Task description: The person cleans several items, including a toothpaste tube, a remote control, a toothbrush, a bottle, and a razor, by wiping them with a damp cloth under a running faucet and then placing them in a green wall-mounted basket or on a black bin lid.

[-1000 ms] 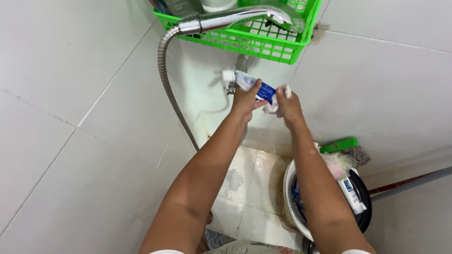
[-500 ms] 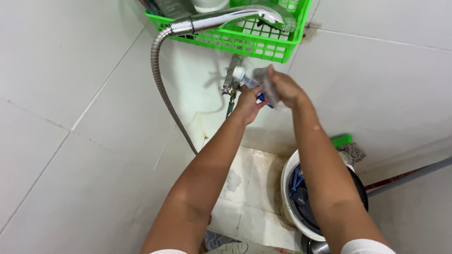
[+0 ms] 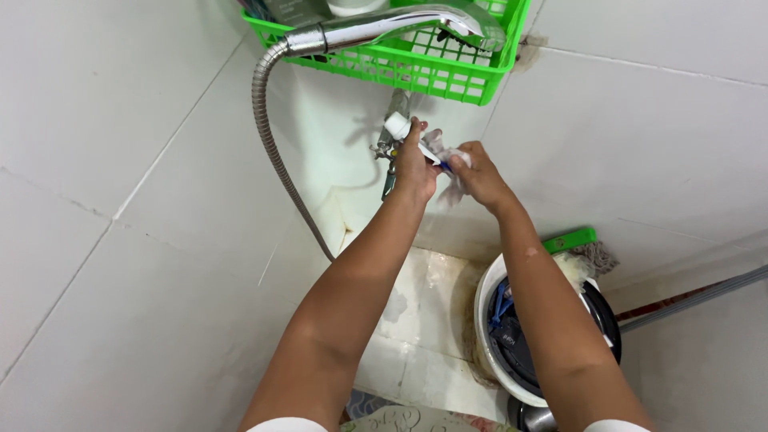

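head view, looking down at a tiled corner. the left hand (image 3: 416, 164), in the upper centre of the frame, is gripping a white tube with a white cap (image 3: 400, 128), its fingers (image 3: 414, 138) closed around the tube's body so that the cap is pointing up and to the left. the right hand (image 3: 480, 172), just to the right of it, is holding a crumpled white cloth (image 3: 452, 160) against the lower end of the tube, fingers curled shut on the cloth; a small blue patch of the tube is showing between the two hands. both hands are touching the tube and are lying directly in front of a metal wall tap (image 3: 390, 152), which is partly hidden behind the left hand. above them, along the top edge of the frame, a green plastic basket (image 3: 448, 76) is hanging on the wall, and a chrome shower head (image 3: 400, 24) is resting across it, its ribbed metal hose (image 3: 276, 152) curving down the left-centre of the frame toward the floor. in the lower right, under the right forearm, a white bucket (image 3: 484, 320) is standing on the floor with dark and blue items inside; a green brush (image 3: 570, 240) is lying at its upper rim. white wall tiles (image 3: 120, 200) are filling the left half of the frame.
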